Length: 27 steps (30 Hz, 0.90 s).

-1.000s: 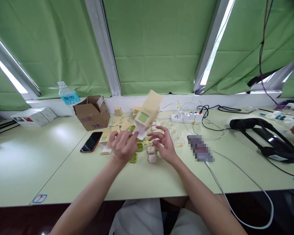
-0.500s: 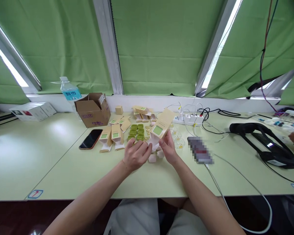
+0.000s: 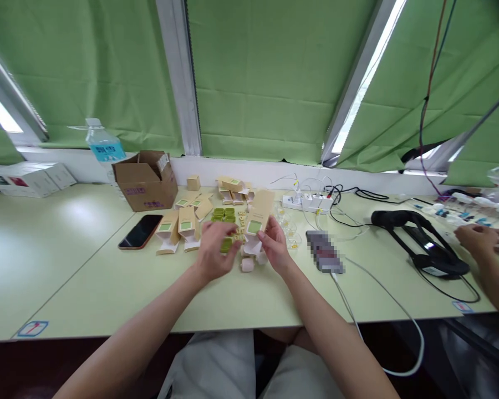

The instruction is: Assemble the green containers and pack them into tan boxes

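Observation:
My right hand (image 3: 275, 244) grips a small kraft-paper box (image 3: 261, 209) with a green window, held tilted up, its white inner flaps hanging out at the bottom. My left hand (image 3: 216, 250) is just to the left, slightly blurred, thumb and fingers apart over the green square cups (image 3: 223, 213), partly covering them. I see nothing in its fingers. Small yellowish pieces (image 3: 242, 219) lie in a column between the cups and the box. Below the box sits a pale pink block (image 3: 247, 265). Several similar kraft boxes (image 3: 188, 226) stand or lie to the left, flaps open.
A black phone (image 3: 140, 231) and a cardboard carton (image 3: 145, 185) are at left. Clear containers (image 3: 291, 235) lie right of my hand, near a white power strip (image 3: 307, 202) and a blurred-out phone (image 3: 325, 250). A black headset (image 3: 419, 244) and a co-worker's hands (image 3: 478, 238) are at far right.
My left hand has drawn away from the box's lower flaps, moving left and loosening its fingers. The box is more upright in my right hand. The view has turned slightly right.

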Tool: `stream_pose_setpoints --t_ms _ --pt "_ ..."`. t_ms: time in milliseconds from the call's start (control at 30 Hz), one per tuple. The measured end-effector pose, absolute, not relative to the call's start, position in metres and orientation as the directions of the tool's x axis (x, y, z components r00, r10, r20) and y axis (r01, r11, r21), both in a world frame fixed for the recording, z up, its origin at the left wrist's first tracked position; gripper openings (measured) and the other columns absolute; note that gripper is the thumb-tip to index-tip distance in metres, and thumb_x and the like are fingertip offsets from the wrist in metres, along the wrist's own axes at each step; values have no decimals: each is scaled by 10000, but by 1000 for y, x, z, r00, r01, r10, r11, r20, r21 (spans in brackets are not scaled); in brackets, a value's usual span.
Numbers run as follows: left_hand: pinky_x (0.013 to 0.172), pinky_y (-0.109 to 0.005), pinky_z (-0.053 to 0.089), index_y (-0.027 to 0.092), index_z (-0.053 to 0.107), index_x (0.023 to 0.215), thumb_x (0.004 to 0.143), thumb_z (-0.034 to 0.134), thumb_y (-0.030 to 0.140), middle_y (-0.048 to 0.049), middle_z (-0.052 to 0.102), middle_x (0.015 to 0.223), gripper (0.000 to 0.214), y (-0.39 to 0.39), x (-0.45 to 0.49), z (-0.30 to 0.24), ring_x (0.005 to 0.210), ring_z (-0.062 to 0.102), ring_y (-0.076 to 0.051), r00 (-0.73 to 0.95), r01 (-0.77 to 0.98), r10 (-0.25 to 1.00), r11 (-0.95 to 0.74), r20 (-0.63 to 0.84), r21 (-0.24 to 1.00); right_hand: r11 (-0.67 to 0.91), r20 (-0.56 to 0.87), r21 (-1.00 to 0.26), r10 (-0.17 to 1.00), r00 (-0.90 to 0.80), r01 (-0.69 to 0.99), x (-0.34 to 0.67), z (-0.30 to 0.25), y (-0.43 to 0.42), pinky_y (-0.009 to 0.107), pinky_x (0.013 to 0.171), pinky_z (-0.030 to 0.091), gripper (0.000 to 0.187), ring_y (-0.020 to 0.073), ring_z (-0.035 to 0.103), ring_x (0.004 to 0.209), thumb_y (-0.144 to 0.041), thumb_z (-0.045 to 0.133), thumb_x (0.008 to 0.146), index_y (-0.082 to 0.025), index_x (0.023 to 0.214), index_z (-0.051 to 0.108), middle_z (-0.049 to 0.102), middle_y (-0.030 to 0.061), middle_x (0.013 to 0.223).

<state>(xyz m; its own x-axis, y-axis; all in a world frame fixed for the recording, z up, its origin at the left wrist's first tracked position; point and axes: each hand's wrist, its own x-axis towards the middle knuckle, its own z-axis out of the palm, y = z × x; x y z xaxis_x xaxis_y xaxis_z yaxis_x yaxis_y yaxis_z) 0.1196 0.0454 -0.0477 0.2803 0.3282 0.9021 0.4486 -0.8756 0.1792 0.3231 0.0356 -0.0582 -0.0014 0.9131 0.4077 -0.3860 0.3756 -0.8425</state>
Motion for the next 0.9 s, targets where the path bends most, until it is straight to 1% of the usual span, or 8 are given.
stream_pose_setpoints --t_ms 100,167,233,400,533,667,800,900 --pt "1010 -471 549 216 574 1376 1052 668 436 -149 748 1270 403 58 121 -51 1138 740 -285 164 205 623 -780 765 591 435 442 -834 895 60 -340 324 -65 42 448 1049 628 930 292 761 1179 -576 1005 694 -309 1440 518 766 65 1249" --pt "1022 -465 582 222 498 1475 1030 706 515 -178 728 1355 572 65 125 -54 1236 735 -306 223 3 724 -670 653 742 448 452 -839 890 64 -309 324 -68 45 420 1014 632 953 257 765 1113 -532 1015 704 -323 1460 475 753 35 1169" --pt "1015 -466 603 243 447 1516 1005 740 559 -174 742 1342 669 68 129 -57 1225 750 -306 281 -127 767 -566 577 815 451 453 -843 889 63 -294 323 -69 46 385 964 639 946 228 763 1071 -489 1029 700 -337 1443 462 743 10 1131" --pt "1017 -469 621 273 469 1450 969 792 555 -118 772 1224 644 69 135 -60 1148 771 -279 256 -180 813 -491 522 852 441 454 -853 891 19 -279 319 -65 41 425 978 648 892 233 785 1061 -529 1016 732 -354 1373 421 783 19 1154" --pt "1029 -445 609 264 489 1366 909 863 538 -91 749 1175 651 72 134 -63 1143 760 -258 159 -131 837 -508 524 851 462 496 -845 865 -74 -268 312 -62 33 495 1036 635 775 259 805 1071 -637 892 869 -354 1359 362 809 51 1166" --pt "1013 -444 614 253 505 1335 911 861 537 -88 739 1137 622 73 134 -65 1141 755 -263 122 -113 826 -539 550 835 493 526 -836 846 -90 -242 308 -64 31 498 1062 622 679 255 795 1126 -660 793 957 -362 1334 314 797 58 1204" --pt "995 -431 627 262 475 1376 1001 767 507 -112 741 1208 535 73 133 -66 1183 752 -263 150 -116 800 -570 581 814 513 539 -827 840 -65 -229 308 -68 35 427 987 632 635 215 778 1096 -639 795 963 -377 1272 306 720 67 1363" --pt "955 -395 637 282 449 1462 1054 696 463 -145 675 1403 510 73 132 -68 1133 751 -226 161 -59 756 -634 634 771 530 547 -832 833 -85 -166 310 -70 37 373 900 619 553 179 747 1025 -633 726 1017 -387 1299 318 638 71 1461"
